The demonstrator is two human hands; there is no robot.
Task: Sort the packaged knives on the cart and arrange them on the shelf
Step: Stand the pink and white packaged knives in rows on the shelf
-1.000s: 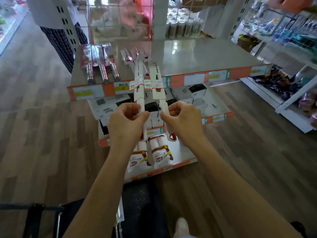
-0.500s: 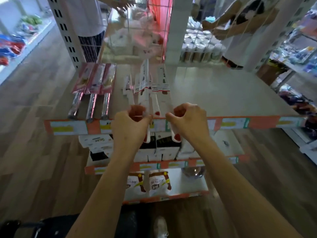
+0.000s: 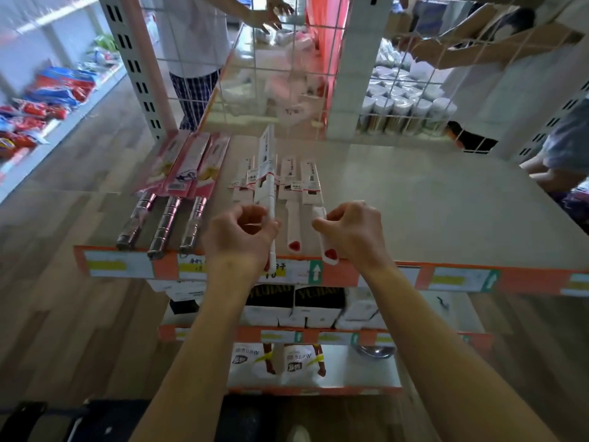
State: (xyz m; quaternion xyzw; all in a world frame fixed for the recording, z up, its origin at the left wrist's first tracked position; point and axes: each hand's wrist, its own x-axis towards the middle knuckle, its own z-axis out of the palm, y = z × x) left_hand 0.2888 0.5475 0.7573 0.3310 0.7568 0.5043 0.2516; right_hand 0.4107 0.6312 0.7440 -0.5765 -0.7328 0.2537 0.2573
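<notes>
Wood-look plank flooring (image 3: 57,314) is stretching away on both sides. A wire grid panel (image 3: 287,74) is standing behind the pale top shelf (image 3: 430,212), flanked by a white slotted upright (image 3: 134,65) and a white pillar (image 3: 353,74). Soft light is glinting off the shelf surface. A neighbouring aisle shelf (image 3: 54,122) is running along the left.

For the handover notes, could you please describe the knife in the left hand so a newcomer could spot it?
On the top shelf, right of three pink packs, lies a row of white-handled knives. The knife that the left hand pinches by its handle is near the row's left. Alone there, it stands on edge, its pack rising above the flat neighbours.
</notes>
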